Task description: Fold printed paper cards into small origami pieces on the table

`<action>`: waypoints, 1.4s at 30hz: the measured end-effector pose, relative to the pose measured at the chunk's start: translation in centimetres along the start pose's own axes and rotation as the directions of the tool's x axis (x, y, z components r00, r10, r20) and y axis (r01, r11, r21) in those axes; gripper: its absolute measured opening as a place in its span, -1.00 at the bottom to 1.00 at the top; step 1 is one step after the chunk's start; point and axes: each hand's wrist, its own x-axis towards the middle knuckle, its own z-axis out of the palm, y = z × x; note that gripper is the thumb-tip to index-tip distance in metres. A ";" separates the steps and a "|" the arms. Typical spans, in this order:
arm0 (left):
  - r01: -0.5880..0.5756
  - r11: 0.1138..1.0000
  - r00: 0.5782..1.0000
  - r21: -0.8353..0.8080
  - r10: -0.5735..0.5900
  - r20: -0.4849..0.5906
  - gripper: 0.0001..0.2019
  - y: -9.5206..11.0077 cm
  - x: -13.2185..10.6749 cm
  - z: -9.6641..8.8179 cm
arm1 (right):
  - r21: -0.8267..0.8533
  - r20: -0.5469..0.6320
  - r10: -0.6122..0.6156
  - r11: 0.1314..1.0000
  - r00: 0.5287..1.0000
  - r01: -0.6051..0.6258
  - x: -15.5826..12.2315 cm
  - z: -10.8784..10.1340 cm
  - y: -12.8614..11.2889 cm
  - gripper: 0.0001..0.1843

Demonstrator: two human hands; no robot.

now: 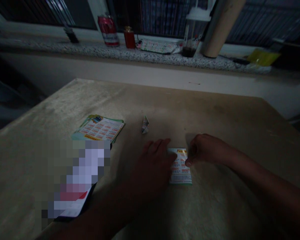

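A small printed card (181,173), white with orange print and a green edge, lies on the table between my hands. My left hand (155,163) rests over its left side, fingers stretched out and lying on the card and the tabletop. At the card's right edge is my right hand (202,150), its fingers curled in and the thumb tip on the edge. Just beyond my left hand sits a small folded paper piece (145,125). To the left, a stack of similar printed cards (102,128) is loosely fanned.
A phone (75,203) with a blurred-out screen lies at the left on the table (240,116). Along the stone windowsill (85,50) stand a red can (108,30), a small red jar (129,37), a lidded plastic cup (192,33) and a tan cylinder (222,28).
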 end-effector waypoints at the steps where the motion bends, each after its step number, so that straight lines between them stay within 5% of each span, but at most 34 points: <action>1: -0.037 0.999 0.999 -0.013 0.037 -0.006 -0.65 0.1 0.1 0.1 | -0.002 0.010 -0.012 1.000 1.000 0.013 0.2 -0.1 0.0 -0.66; 8: -0.294 0.937 0.953 -0.189 0.303 0.022 -0.71 0.1 0.0 1.2 | 0.072 0.136 -0.034 0.997 0.990 0.024 1.1 -0.6 0.0 -0.66; 15: -0.291 0.931 0.950 -0.220 0.309 0.051 -0.69 -0.3 -0.2 1.9 | 0.277 0.337 -0.020 0.958 0.941 -0.079 2.0 -0.8 0.2 -0.67; 22: -0.285 0.930 0.951 -0.234 0.305 0.054 -0.65 -0.3 -0.3 2.0 | 0.346 0.424 0.001 0.924 0.906 -0.163 2.6 -1.6 0.9 -0.43; 28: -0.255 0.938 0.957 -0.234 0.280 0.079 -0.56 -0.5 -0.4 2.2 | 0.357 0.374 0.003 0.922 0.928 -0.147 2.4 -1.2 1.6 -0.42; 37: -0.180 0.949 0.972 -0.258 0.213 0.104 -0.52 -0.3 -0.1 1.4 | 0.214 -0.050 -0.034 0.976 0.998 0.044 -0.6 1.2 0.7 -0.60; 42: -0.187 0.951 0.970 -0.244 0.219 0.109 -0.55 -0.2 0.0 1.2 | 0.212 -0.110 -0.046 0.975 0.993 0.069 -1.2 2.2 1.2 -0.64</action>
